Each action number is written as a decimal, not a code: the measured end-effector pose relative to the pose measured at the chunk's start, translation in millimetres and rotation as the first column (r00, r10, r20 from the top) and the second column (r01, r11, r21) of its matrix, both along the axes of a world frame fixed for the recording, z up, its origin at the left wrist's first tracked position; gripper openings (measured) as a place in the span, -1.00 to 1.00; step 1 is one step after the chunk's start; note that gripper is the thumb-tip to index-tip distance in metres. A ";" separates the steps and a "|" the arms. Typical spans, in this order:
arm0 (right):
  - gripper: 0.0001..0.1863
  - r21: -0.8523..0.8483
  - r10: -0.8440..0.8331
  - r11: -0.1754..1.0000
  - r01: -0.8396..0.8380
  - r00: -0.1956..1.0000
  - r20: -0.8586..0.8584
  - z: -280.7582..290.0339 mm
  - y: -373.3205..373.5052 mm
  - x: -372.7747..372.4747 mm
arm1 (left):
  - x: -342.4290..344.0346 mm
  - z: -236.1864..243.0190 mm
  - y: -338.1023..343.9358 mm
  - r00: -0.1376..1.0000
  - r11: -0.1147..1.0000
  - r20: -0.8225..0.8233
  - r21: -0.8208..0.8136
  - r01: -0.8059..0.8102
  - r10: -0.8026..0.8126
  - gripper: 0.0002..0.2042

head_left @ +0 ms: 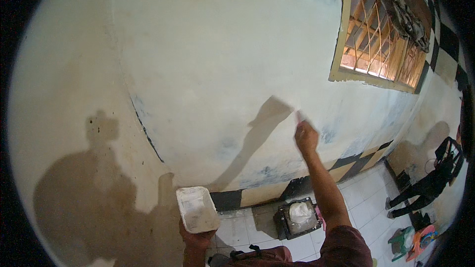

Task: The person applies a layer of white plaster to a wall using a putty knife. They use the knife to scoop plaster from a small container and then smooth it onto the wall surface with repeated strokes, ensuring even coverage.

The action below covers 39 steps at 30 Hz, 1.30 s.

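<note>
My left hand (pixel 197 238) grips a shallow white plastic tray (pixel 197 211) by its near underside, low in front of me. Pale residue coats the inside of the tray. My right arm reaches forward to the wall, and my right hand (pixel 307 138) is closed around a small flat-bladed scraper (pixel 299 116). The scraper is thin and blurred, so its shape is hard to make out and I cannot tell whether it touches the wall. Uneven white and bluish patches cover the cream wall (pixel 213 74). A shadow of the arm and tool falls left of my hand.
Below my right arm stands a dark crate (pixel 282 222) with a white bundle (pixel 301 212) on it. A barred window (pixel 381 39) is upper right. At the right, a person in dark clothes (pixel 428 185) stands on the tiled floor (pixel 363 202), near green and red plastic items (pixel 413 242).
</note>
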State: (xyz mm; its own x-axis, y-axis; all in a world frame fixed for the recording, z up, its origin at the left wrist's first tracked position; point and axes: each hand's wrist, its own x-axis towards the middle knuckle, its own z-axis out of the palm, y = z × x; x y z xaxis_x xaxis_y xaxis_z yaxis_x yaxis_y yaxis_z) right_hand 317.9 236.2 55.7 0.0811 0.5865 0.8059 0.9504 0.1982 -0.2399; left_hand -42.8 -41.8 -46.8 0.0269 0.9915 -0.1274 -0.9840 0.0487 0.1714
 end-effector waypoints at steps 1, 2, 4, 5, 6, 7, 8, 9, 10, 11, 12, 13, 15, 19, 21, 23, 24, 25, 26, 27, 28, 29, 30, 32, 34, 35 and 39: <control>-0.73 0.214 0.065 0.976 -0.034 0.988 -0.138 32.3 -3.1 3.8 | -2.0 -1.9 -2.0 1.000 1.000 0.031 -0.027 0.000 0.001 -0.37; -0.71 0.248 -0.007 0.967 0.056 0.981 -0.193 60.9 -2.0 11.7 | -4.1 -4.2 -3.0 0.998 0.999 0.060 -0.054 0.006 -0.003 -0.37; -0.73 0.319 -0.123 0.932 0.171 0.979 -0.165 100.1 17.5 47.6 | -2.7 -4.7 -3.4 0.997 0.997 0.071 -0.072 0.022 -0.017 -0.38; -0.74 0.286 -0.112 0.942 0.173 0.970 -0.218 122.3 19.2 43.9 | -4.3 -3.2 -6.2 0.999 0.998 0.049 -0.068 0.009 -0.006 -0.38; -0.76 0.328 -0.063 0.932 0.157 0.958 -0.278 136.7 25.9 41.8 | -4.5 -1.7 -8.8 1.000 0.998 0.028 -0.062 0.001 0.001 -0.38; -0.75 0.308 -0.050 0.942 0.135 0.962 -0.268 141.5 33.1 38.9 | -4.3 -1.3 -12.4 1.000 0.997 -0.010 -0.068 -0.027 0.026 -0.39; -0.75 0.290 -0.037 0.950 0.114 0.965 -0.259 145.7 39.3 34.8 | -4.0 -0.4 -15.3 0.997 0.996 -0.051 -0.071 -0.054 0.050 -0.39; -0.74 0.272 -0.023 0.958 0.093 0.968 -0.251 147.0 43.6 30.6 | -4.1 1.1 -17.9 0.993 0.994 -0.091 -0.073 -0.081 0.074 -0.40; -0.76 0.264 -0.109 0.950 0.164 0.972 -0.208 141.2 51.0 17.2 | -4.6 3.7 -20.2 0.993 0.994 -0.085 -0.067 -0.082 0.076 -0.40; -0.71 0.245 -0.202 0.935 0.255 0.954 -0.222 126.8 62.4 4.1 | -3.7 6.2 -21.4 0.994 0.995 -0.078 -0.060 -0.081 0.076 -0.41; -0.75 0.163 -0.165 0.963 0.214 0.949 -0.270 112.2 66.1 -23.2 | -3.5 8.0 -23.5 0.994 0.994 -0.073 -0.057 -0.088 0.084 -0.41; -0.77 0.023 -0.267 0.961 0.275 0.947 -0.181 97.1 66.0 -55.2 | -0.6 9.6 -24.2 0.989 0.991 -0.105 -0.078 -0.113 0.105 -0.41; -0.81 0.037 -0.103 0.994 0.102 0.994 0.041 36.3 66.8 -116.3 | 9.0 12.0 -21.6 0.977 0.983 -0.172 -0.114 -0.146 0.125 -0.42; -0.76 -0.302 0.570 0.798 -0.521 0.816 0.098 -44.8 -9.3 -248.1 | -6.8 -62.5 33.5 0.939 0.805 0.167 0.573 0.156 -0.301 -0.42; -0.72 -0.288 0.566 0.783 -0.552 0.823 -0.039 -67.6 -39.8 -242.4 | 3.8 -6.7 -0.8 0.997 0.990 0.068 -0.132 0.057 -0.048 -0.42; -0.67 -0.401 0.581 0.721 -0.565 0.808 -0.094 -81.2 -57.5 -229.5 | 5.4 8.6 -5.4 0.998 0.995 -0.066 -0.095 0.006 -0.012 -0.42; -0.66 -0.396 0.604 0.701 -0.593 0.789 -0.113 -95.0 -61.3 -214.1 | 6.9 11.5 -6.7 0.992 0.997 -0.123 -0.081 -0.011 0.001 -0.41; -0.65 -0.394 0.625 0.681 -0.618 0.770 -0.128 -107.4 -60.9 -194.4 | 7.3 13.0 -8.7 0.990 0.997 -0.139 -0.074 -0.028 0.017 -0.41; -0.66 -0.433 0.619 0.681 -0.590 0.780 -0.091 -114.7 -58.9 -172.4 | 7.6 12.1 -12.1 0.988 0.997 -0.150 -0.067 -0.049 0.038 -0.41; -0.67 -0.472 0.611 0.681 -0.560 0.789 -0.055 -119.0 -57.3 -148.2 | 8.4 8.6 -14.9 0.985 0.996 -0.160 -0.063 -0.069 0.058 -0.41; -0.71 -0.433 0.599 0.714 -0.549 0.800 -0.027 -113.2 -54.9 -126.5 | 7.4 4.7 -21.1 0.989 0.996 -0.136 -0.049 -0.071 0.063 -0.41; -0.74 -0.397 0.574 0.752 -0.526 0.819 0.005 -100.9 -47.7 -101.8 | 6.5 -1.1 -23.2 0.993 0.998 -0.105 -0.036 -0.059 0.055 -0.41; -0.80 -0.422 0.477 0.796 -0.433 0.879 -0.002 -84.2 -37.7 -78.4 | 6.3 -4.9 -23.4 0.996 0.999 -0.075 -0.024 -0.044 0.042 -0.41; -0.92 -0.252 0.348 0.893 -0.373 0.927 -0.140 -24.8 -33.6 -70.2 | 0.1 -7.8 -29.7 0.998 0.993 -0.027 -0.106 -0.057 0.055 -0.41; -0.96 -0.008 0.304 0.952 -0.307 0.944 -0.126 14.9 -12.9 -38.8 | 3.5 2.2 -28.7 1.000 0.989 0.018 -0.150 -0.011 0.013 -0.40; -0.96 0.096 0.264 0.962 -0.255 0.959 -0.100 40.3 -8.0 -32.3 | 2.5 18.4 -28.6 0.999 0.987 0.032 -0.160 0.012 -0.007 -0.40; -0.85 0.609 0.186 0.781 -0.135 0.982 -0.020 118.8 16.7 -10.1 | 2.2 7.7 -25.5 0.993 0.996 -0.095 -0.046 -0.070 0.066 -0.41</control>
State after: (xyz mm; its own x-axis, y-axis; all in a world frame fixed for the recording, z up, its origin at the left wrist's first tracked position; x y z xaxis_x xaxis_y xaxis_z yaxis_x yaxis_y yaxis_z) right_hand 307.8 252.9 174.4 0.1037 -0.0071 0.9946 0.8760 0.4741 -0.0880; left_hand -40.6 -67.4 -39.1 -0.0548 0.9831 -0.1746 -0.9652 -0.0073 0.2615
